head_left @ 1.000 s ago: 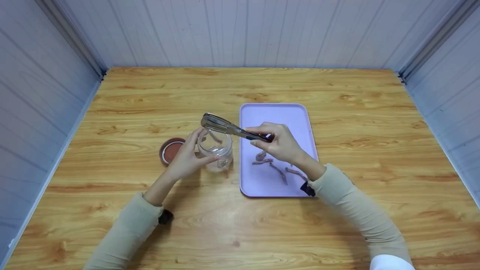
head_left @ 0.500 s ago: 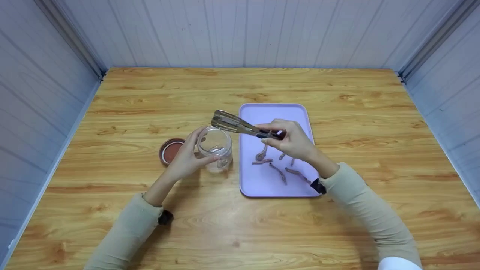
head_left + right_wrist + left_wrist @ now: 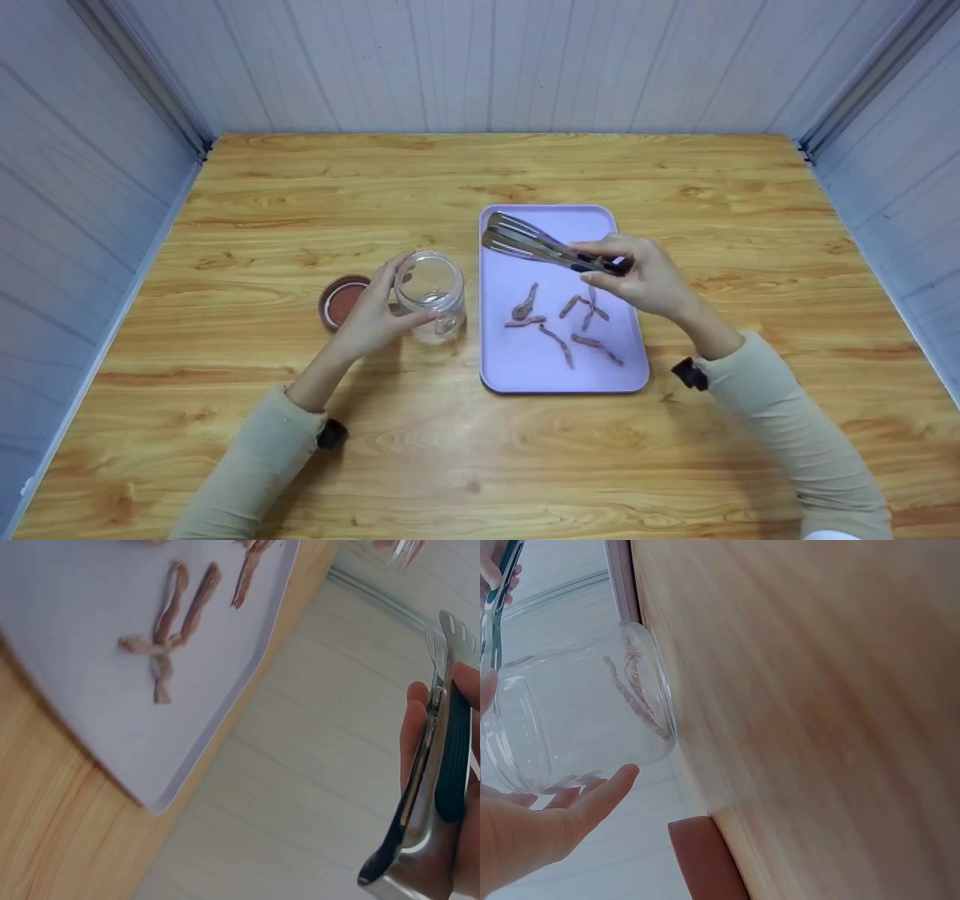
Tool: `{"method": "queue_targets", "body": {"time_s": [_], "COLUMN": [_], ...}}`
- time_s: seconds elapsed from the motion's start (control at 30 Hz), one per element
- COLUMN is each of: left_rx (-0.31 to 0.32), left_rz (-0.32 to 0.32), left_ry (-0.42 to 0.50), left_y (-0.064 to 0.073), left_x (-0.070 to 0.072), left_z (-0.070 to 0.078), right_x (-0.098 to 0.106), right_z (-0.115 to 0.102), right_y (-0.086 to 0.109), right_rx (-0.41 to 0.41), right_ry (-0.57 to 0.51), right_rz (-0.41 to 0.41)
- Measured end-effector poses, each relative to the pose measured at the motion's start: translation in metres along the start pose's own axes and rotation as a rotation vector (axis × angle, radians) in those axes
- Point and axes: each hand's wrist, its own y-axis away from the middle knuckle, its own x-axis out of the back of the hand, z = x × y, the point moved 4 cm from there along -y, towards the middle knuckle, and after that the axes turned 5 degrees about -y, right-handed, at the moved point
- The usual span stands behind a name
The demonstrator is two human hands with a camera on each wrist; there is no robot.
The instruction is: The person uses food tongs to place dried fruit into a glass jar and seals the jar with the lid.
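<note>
My left hand [image 3: 373, 315] grips a clear glass jar [image 3: 430, 294] standing upright on the wooden table; in the left wrist view the jar [image 3: 577, 712] has a brownish strip at its bottom. My right hand [image 3: 646, 280] holds metal tongs [image 3: 541, 246] by their dark handle [image 3: 442, 765], above the far half of a lilac tray [image 3: 525, 367]. The tong tips are empty. Several brown dried strips [image 3: 559, 324] lie on the tray, also seen in the right wrist view as strips [image 3: 176, 622].
A reddish-brown jar lid [image 3: 342, 300] lies on the table just left of the jar. Pale panelled walls [image 3: 480, 67] close in the table on three sides. Bare wood table [image 3: 465, 465] stretches in front of me.
My right hand has carried the tongs rightward, from over the jar mouth to above the tray. The strip the tongs held over the jar a second ago is gone from them. The left hand and jar stayed put.
</note>
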Motion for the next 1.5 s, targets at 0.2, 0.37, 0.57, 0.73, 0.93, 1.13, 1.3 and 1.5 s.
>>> {"method": "queue_targets", "body": {"time_s": [0.2,0.37,0.57,0.73,0.93,1.13,1.3,1.5], "left_rx": [0.003,0.007,0.022,0.020,0.014,0.004,0.006,-0.005], "left_rz": [-0.006,-0.008,-0.011,-0.006,-0.004,-0.006,-0.004,-0.007], "left_ry": [0.003,-0.005,0.000,0.003,0.006,0.019,0.017,0.004], "left_y": [0.000,0.000,0.000,0.000,-0.001,-0.001,-0.001,0.000], "left_x": [0.000,0.000,0.000,0.000,0.000,0.000,0.000,0.000], "left_z": [0.000,0.000,-0.001,-0.002,-0.002,-0.002,-0.001,0.000], "right_x": [0.014,0.019,0.021,0.019,0.010,0.005,0.003,0.001], "right_z": [0.016,0.027,0.039,0.045,0.024,0.033,0.038,0.043], "right_y": [0.017,0.031,0.045,0.051,0.046,0.045,0.045,0.045], "right_rx": [-0.076,-0.122,-0.176,-0.207,-0.227,-0.333,-0.423,-0.454], "right_ry": [0.020,0.022,0.084,0.123,0.100,0.067,0.056,-0.004], "right_rz": [-0.012,-0.031,-0.055,-0.055,-0.073,-0.101,-0.104,-0.104]}}
